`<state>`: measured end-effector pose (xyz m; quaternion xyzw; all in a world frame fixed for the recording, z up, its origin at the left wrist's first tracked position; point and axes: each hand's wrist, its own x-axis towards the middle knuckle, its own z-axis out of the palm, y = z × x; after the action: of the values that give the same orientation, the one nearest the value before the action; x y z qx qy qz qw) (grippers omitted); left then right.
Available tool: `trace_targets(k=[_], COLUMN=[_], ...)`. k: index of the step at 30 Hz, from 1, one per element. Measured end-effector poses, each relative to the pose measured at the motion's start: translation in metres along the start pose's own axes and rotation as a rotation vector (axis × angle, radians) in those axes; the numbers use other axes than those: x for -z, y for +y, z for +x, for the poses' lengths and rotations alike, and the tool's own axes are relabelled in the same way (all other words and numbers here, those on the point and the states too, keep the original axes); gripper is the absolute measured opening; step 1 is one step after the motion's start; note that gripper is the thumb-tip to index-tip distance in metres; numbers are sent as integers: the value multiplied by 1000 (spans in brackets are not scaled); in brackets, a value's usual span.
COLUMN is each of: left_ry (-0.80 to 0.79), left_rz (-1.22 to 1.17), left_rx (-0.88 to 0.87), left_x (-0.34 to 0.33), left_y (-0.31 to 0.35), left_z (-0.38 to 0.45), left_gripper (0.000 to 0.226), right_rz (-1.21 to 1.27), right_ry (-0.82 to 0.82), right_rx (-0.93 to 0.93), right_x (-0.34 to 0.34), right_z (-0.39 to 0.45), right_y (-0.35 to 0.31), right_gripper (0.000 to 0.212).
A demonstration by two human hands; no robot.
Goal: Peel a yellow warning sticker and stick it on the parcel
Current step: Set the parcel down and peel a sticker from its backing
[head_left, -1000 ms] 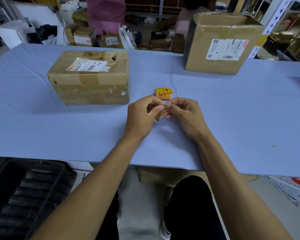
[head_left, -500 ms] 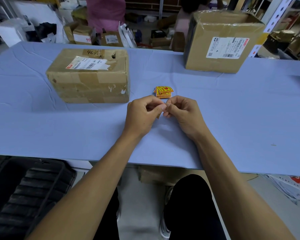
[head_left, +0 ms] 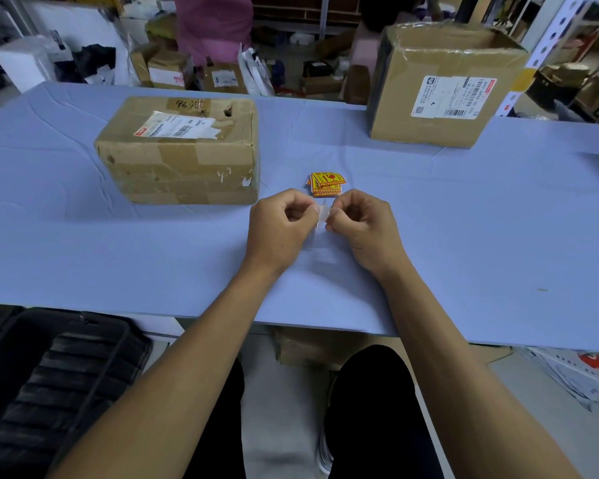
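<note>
Right now both hands, left [head_left: 281, 226] and right [head_left: 362, 224], pinch a pale sticker [head_left: 323, 216] over the tabletop [head_left: 481, 216], right of the parcel [head_left: 180, 150]; it could curl, self-stick or tear.

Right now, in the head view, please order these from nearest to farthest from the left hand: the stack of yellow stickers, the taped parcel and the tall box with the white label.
From the left hand:
1. Stack of yellow stickers, just beyond the fingers.
2. Taped parcel, to the left.
3. Tall box, far right.

Probably a parcel warehouse: labelled cartons [head_left: 443, 84], shelving [head_left: 550, 39] behind
</note>
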<state>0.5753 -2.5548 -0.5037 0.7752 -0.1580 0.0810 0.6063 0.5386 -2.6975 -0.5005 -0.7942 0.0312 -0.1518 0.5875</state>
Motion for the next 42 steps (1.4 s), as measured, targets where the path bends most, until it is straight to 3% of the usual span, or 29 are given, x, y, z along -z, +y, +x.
trace_targets(k=[18,24,28,36,42], left_ry=[-37,-36,-55,-68,-61], left_rz=[-129,-141,-171,-204,-215], left_rx=[79,47,42,83,48], left_x=[1,5,6,2,4], left_y=[2,3,3,0,-1], left_z=[0,1,0,2,3], left_gripper=[21,16,15,19,16], right_rz=[-87,-9,-14,-173,-45], right_ry=[-44,-95,-38,28,-30], right_rx=[216,155,146,221,170], right_x=[-5,-3,-4,-7,-5], right_z=[-4,-4,-3,-4,-7], right_y=[-3,-4,-3,-1,-5], right_gripper=[12,11,13,9,2])
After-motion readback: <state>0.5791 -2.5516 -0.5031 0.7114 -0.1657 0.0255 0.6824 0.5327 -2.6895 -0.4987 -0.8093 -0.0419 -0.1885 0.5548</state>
